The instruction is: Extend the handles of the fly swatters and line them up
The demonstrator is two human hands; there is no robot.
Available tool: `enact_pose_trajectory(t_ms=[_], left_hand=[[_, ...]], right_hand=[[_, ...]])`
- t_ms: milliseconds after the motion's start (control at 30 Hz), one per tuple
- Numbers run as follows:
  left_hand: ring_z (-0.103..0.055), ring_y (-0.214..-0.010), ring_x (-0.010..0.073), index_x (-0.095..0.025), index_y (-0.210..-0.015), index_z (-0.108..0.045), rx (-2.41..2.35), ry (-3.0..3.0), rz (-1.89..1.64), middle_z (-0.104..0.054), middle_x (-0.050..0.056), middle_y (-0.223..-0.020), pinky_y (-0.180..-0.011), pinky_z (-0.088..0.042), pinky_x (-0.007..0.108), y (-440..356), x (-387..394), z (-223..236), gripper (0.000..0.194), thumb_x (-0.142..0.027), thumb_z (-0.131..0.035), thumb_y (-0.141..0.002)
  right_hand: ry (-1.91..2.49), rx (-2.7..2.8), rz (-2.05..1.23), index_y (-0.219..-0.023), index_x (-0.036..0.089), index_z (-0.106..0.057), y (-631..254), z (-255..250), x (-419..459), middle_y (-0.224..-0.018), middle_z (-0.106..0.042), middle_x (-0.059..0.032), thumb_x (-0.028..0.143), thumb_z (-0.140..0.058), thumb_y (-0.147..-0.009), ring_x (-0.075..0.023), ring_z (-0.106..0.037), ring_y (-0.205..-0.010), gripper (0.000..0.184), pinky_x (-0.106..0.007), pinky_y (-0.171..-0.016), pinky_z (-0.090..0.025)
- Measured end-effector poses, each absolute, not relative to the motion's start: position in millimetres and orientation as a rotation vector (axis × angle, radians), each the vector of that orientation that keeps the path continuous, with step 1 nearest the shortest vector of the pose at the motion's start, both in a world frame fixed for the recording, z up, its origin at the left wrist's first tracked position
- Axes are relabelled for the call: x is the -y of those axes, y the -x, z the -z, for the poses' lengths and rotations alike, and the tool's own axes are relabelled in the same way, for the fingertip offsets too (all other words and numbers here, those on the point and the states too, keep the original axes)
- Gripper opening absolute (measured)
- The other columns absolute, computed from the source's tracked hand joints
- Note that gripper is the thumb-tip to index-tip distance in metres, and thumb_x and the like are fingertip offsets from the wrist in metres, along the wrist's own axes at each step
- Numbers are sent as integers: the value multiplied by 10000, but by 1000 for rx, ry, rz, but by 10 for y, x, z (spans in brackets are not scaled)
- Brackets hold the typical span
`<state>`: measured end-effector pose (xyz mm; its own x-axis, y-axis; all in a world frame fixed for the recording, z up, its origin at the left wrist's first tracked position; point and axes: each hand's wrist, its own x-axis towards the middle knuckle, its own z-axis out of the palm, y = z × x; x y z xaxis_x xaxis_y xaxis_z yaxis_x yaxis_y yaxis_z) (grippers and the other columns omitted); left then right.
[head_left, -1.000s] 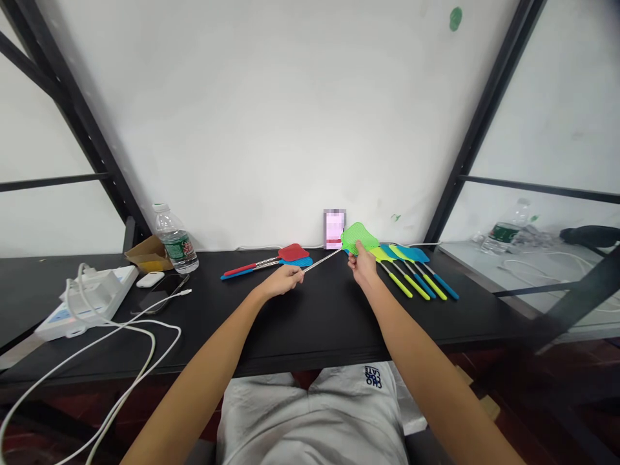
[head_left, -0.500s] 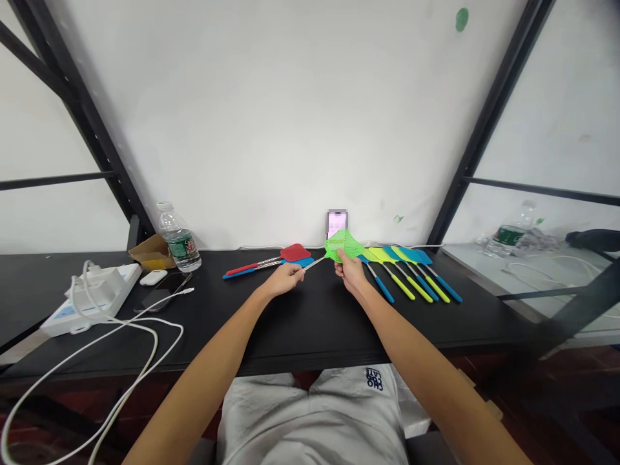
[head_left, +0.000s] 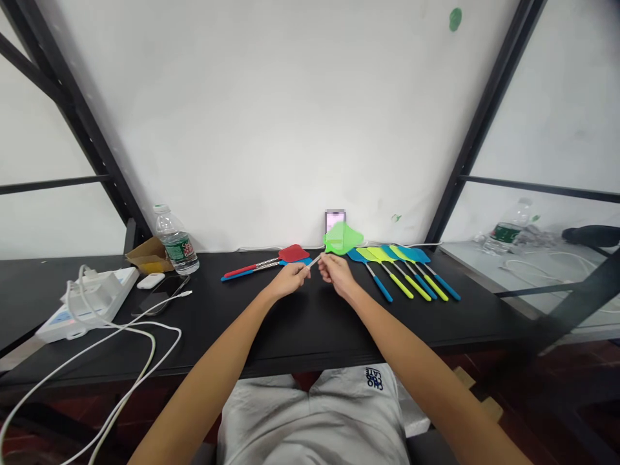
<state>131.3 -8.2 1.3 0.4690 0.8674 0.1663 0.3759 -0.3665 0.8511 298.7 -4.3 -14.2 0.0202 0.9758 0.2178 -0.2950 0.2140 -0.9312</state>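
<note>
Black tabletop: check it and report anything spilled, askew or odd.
The white cables look untidy: they lie in loose loops at the left and hang over the front edge of the tabletop, one plug end lying free by the smartphone. The red fly swatter lies partly over a blue fly swatter. No spill or damage shows.

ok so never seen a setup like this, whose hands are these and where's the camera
There's no machine: these are one person's bare hands, filmed from a camera worn on the head, looking forward and down. The left hand grips the thin shaft of a green fly swatter; the right hand pinches it near the head. On the black table, a red swatter and a blue swatter lie to the left, and a row of blue and yellow-green swatters to the right.
</note>
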Motion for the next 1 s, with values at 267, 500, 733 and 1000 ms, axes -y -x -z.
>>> enact_pose_trajectory(t_ms=[267,500,733,1000], left_hand=[[-510,-507,92,-153,-978,-512,-863,-1979,-894,-527,-13,-646,-490,-424,211,-1465,202,58,462,-596,-404,-899],[-592,-625,132,-146,-743,-564,-952,-2166,-839,-642,50,-699,-608,-461,239,-1417,180,79,410,-519,-470,-884],[-560,-532,100,-142,-733,-570,-917,-2217,-817,-655,36,-700,-530,-418,210,-1488,284,67,295,-341,-434,-904],[-574,-643,136,-173,-819,-640,-1051,-2398,-972,-657,22,-733,-607,-419,244,-1389,259,-18,277,-390,-485,-893]], right_hand=[[893,1444,-648,-764,197,-647,-2810,114,249,-736,-621,-10,410,-608,-826,-130,-561,-676,225,-212,-627,-439],[941,1427,-551,-696,207,-588,-2938,51,218,-620,-556,10,379,-552,-872,-129,-490,-590,249,-221,-596,-370],[1016,1556,-485,-776,225,-537,-2973,45,320,-649,-545,4,371,-557,-882,-143,-492,-583,181,-233,-565,-344],[1292,1526,1,-862,188,-497,-3319,-162,361,-756,-577,-72,383,-266,-986,-202,-531,-701,326,-294,-660,-369]])
